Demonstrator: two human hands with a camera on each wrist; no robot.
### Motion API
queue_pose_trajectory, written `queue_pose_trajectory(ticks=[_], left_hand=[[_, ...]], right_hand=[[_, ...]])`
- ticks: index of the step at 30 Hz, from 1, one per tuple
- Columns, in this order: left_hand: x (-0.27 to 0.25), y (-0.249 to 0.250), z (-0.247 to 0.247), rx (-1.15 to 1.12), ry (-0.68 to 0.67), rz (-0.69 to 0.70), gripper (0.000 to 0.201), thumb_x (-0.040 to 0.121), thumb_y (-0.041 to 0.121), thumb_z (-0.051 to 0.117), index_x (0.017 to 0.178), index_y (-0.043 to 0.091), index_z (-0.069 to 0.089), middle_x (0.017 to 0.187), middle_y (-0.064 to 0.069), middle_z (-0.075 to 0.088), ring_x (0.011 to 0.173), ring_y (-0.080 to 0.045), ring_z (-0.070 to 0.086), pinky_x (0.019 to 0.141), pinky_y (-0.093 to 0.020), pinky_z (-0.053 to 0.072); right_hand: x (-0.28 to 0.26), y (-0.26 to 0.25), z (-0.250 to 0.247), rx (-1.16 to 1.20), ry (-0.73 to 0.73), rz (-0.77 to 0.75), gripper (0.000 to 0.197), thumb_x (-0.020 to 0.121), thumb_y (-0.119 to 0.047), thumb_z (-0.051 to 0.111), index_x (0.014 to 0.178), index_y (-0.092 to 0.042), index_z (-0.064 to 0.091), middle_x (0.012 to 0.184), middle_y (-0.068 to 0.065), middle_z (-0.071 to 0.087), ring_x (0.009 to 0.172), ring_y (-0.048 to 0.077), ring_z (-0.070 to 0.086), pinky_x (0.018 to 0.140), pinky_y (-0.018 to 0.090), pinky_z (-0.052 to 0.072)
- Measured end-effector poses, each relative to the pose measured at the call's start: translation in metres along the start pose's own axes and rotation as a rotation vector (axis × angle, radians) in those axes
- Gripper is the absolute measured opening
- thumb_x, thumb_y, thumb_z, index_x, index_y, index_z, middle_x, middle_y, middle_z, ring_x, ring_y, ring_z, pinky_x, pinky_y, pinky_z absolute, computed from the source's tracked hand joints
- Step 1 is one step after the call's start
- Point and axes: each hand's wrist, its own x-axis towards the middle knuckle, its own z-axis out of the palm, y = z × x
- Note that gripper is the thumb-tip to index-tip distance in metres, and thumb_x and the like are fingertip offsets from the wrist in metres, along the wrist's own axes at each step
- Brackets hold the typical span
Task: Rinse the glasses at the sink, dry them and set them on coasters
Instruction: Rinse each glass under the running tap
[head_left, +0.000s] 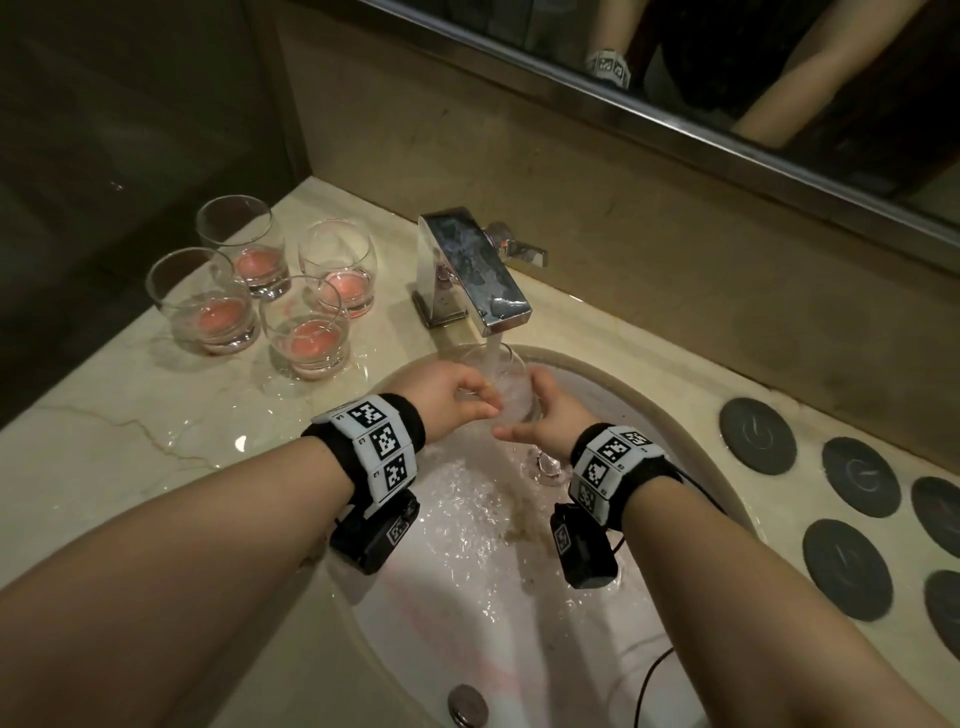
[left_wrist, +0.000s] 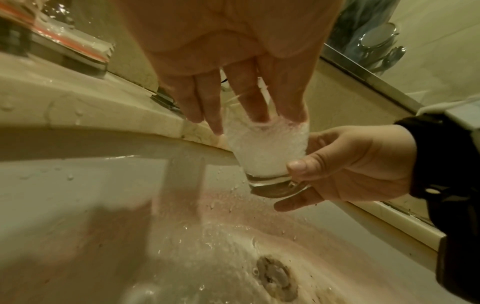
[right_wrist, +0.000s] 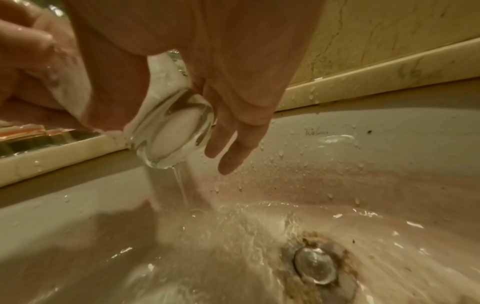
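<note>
One clear tumbler glass (head_left: 506, 384), frothing white with water, sits tilted under the stream from the square chrome faucet (head_left: 470, 270), above the white oval basin (head_left: 613, 395). The right hand (head_left: 553, 410) curls around its lower wall and thick base, thumb on the side. The left hand (head_left: 449, 397) reaches in from above with straight fingers (left_wrist: 249, 96) dipped inside the rim, curled round nothing. Four more clear glasses (head_left: 260, 286) holding pink liquid stand grouped on the beige marble counter (head_left: 104, 415) left of the faucet. Six round dark coasters (head_left: 844, 569) lie on the counter to the right of the basin.
</note>
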Motion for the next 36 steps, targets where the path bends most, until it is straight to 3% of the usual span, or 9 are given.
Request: queue_pose_trajectory(ticks=[3, 8, 10, 12, 15, 23, 27, 30, 36], left_hand=[[-0.003, -0.001, 0.001, -0.021, 0.021, -0.005, 0.016, 0.083, 0.035, 0.068, 0.098, 0.03, 0.071, 0.11, 0.01, 0.066, 0.104, -0.008, 0.056, 0.096, -0.029, 0.04], [-0.009, -0.003, 0.003, -0.048, 0.069, -0.089, 0.014, 0.08, 0.04, 0.069, 0.093, 0.035, 0.064, 0.118, 0.006, 0.061, 0.113, -0.013, 0.053, 0.103, -0.037, 0.038], [-0.013, -0.002, 0.003, -0.049, 0.072, -0.119, 0.019, 0.08, 0.038, 0.07, 0.097, 0.03, 0.065, 0.12, 0.004, 0.06, 0.115, -0.015, 0.053, 0.103, -0.036, 0.038], [-0.02, 0.002, 0.003, -0.056, 0.072, -0.136, 0.023, 0.082, 0.034, 0.069, 0.101, 0.024, 0.065, 0.123, 0.002, 0.059, 0.115, -0.016, 0.052, 0.101, -0.03, 0.037], [-0.032, 0.007, 0.004, -0.087, 0.094, -0.149, 0.027, 0.083, 0.03, 0.069, 0.107, 0.02, 0.063, 0.123, 0.002, 0.058, 0.114, -0.015, 0.052, 0.092, -0.023, 0.035], [-0.071, 0.023, 0.001, -0.288, 0.147, -0.125, 0.033, 0.085, 0.024, 0.067, 0.114, 0.009, 0.061, 0.103, -0.001, 0.061, 0.092, -0.012, 0.054, 0.078, -0.023, 0.041], [-0.094, 0.026, -0.014, -0.503, 0.169, -0.132, 0.031, 0.09, 0.025, 0.061, 0.117, 0.01, 0.059, 0.109, -0.006, 0.059, 0.098, -0.016, 0.055, 0.076, -0.026, 0.049], [-0.112, 0.024, -0.035, -0.646, 0.158, -0.132, 0.03, 0.092, 0.026, 0.057, 0.12, 0.015, 0.058, 0.12, -0.004, 0.06, 0.108, -0.018, 0.055, 0.082, -0.027, 0.049], [-0.157, 0.006, -0.09, -0.766, 0.167, -0.101, 0.005, 0.09, 0.018, 0.059, 0.09, 0.016, 0.064, 0.094, 0.003, 0.067, 0.096, -0.013, 0.06, 0.089, -0.033, 0.048]], right_hand=[[-0.002, 0.002, -0.004, -0.032, 0.026, -0.006, 0.073, 0.07, -0.018, 0.082, 0.13, -0.026, 0.041, 0.118, -0.003, 0.057, 0.105, 0.015, 0.056, 0.08, 0.021, 0.044], [-0.017, -0.006, -0.021, -0.159, 0.032, -0.002, 0.064, 0.071, -0.021, 0.082, 0.123, -0.027, 0.044, 0.095, -0.016, 0.055, 0.083, -0.002, 0.055, 0.06, 0.008, 0.036], [-0.024, -0.012, -0.027, -0.29, 0.057, -0.021, 0.066, 0.068, -0.027, 0.083, 0.123, -0.025, 0.047, 0.102, -0.011, 0.055, 0.088, 0.006, 0.057, 0.063, 0.01, 0.038], [-0.03, -0.02, -0.029, -0.467, 0.081, -0.04, 0.071, 0.066, -0.032, 0.084, 0.126, -0.023, 0.049, 0.113, -0.004, 0.051, 0.094, 0.013, 0.053, 0.071, 0.019, 0.041], [-0.045, -0.037, -0.032, -0.694, 0.097, -0.058, 0.074, 0.065, -0.034, 0.083, 0.129, -0.025, 0.046, 0.111, -0.004, 0.04, 0.099, 0.02, 0.052, 0.082, 0.032, 0.049], [-0.097, -0.089, -0.022, -1.335, 0.144, -0.214, 0.058, 0.077, -0.02, 0.066, 0.128, -0.024, 0.04, 0.122, 0.006, 0.037, 0.104, 0.027, 0.048, 0.073, 0.034, 0.045], [-0.117, -0.106, -0.014, -1.186, 0.199, -0.24, 0.058, 0.075, -0.021, 0.07, 0.126, -0.022, 0.041, 0.121, 0.006, 0.04, 0.101, 0.026, 0.052, 0.077, 0.035, 0.05], [-0.127, -0.116, -0.003, -0.924, 0.204, -0.245, 0.072, 0.07, -0.031, 0.08, 0.131, -0.023, 0.042, 0.123, 0.003, 0.041, 0.102, 0.023, 0.054, 0.078, 0.03, 0.047], [-0.122, -0.133, 0.063, -0.609, 0.269, -0.338, 0.076, 0.067, -0.035, 0.083, 0.13, -0.02, 0.044, 0.13, 0.005, 0.045, 0.114, 0.019, 0.048, 0.091, 0.024, 0.038]])
